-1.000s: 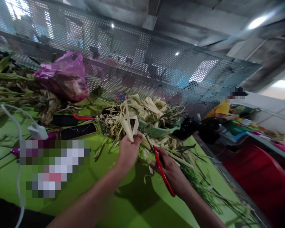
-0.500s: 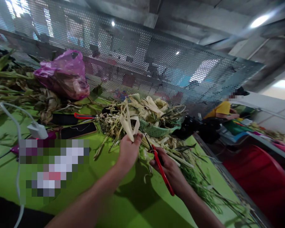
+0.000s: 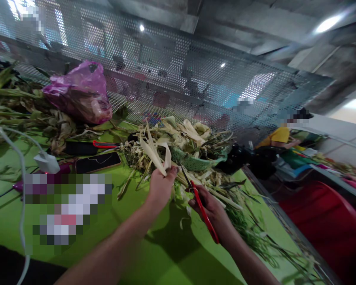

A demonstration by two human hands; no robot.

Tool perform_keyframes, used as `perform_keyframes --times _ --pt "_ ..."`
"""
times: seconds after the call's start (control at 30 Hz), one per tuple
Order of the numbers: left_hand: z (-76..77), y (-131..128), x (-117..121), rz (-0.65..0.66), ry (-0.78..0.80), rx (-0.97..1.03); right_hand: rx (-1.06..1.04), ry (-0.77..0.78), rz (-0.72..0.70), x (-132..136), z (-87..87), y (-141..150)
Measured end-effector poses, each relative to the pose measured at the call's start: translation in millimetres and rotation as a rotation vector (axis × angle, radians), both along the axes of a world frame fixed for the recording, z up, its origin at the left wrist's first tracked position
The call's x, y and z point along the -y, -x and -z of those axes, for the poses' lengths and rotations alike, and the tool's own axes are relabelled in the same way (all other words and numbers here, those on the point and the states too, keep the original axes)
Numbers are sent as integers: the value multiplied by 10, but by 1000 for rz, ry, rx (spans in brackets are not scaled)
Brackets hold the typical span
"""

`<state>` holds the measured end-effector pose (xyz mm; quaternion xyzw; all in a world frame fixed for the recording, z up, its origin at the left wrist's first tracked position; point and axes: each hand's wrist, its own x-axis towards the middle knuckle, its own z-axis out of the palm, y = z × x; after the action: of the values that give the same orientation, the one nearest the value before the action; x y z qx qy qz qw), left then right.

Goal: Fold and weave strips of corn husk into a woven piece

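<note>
My left hand (image 3: 161, 188) is closed on the base of a pale corn husk (image 3: 152, 151), whose strips fan upward from the fingers. My right hand (image 3: 209, 204) grips red-handled scissors (image 3: 202, 211). The scissors' blades point up and left, their tips close to my left fingertips. Behind both hands a green plastic basket (image 3: 192, 162) is heaped with dried husks (image 3: 192, 132). Loose husk strips and stalks (image 3: 219, 186) lie around the basket on the green tabletop (image 3: 130, 221).
A smartphone (image 3: 98, 162) and a second red-handled tool (image 3: 106, 145) lie left of the basket. Further left are a white charger (image 3: 46, 163) with cable, a pink plastic bag (image 3: 80, 93) and piled husks (image 3: 14, 103). A perforated metal screen (image 3: 166, 59) stands behind; a red chair (image 3: 320, 229) is at right.
The husk in my left hand has tilted left and its strips have spread apart. The scissors have hardly moved and stay beside my left fingertips.
</note>
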<state>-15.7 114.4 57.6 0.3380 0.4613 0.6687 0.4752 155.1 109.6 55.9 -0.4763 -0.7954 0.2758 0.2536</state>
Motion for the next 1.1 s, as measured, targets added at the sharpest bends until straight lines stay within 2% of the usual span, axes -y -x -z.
perform_keyframes --times 0.2,0.3,0.4,0.53,0.63,0.7,0.83,0.97,1.1 --pt "68 10 -18 54 -10 30 62 13 81 35 -33 -31" --pt "44 39 -19 39 -7 36 151 -26 96 58 -78 -204" --pt "17 78 -31 12 -15 45 346 -17 112 134 -116 -471" --pt "18 120 -38 36 -48 45 466 34 -46 325 -179 -761" --pt "25 144 -20 83 -39 50 510 88 -179 430 -248 -851" --pt "27 157 -9 80 17 13 544 72 -210 426 -299 -856" --pt "34 166 -27 51 83 -83 548 -92 -147 213 -365 -765" --pt "61 149 -81 125 64 17 579 -260 -36 -134 -320 -626" --pt "85 146 -94 99 103 -33 657 -269 60 -413 -224 -511"
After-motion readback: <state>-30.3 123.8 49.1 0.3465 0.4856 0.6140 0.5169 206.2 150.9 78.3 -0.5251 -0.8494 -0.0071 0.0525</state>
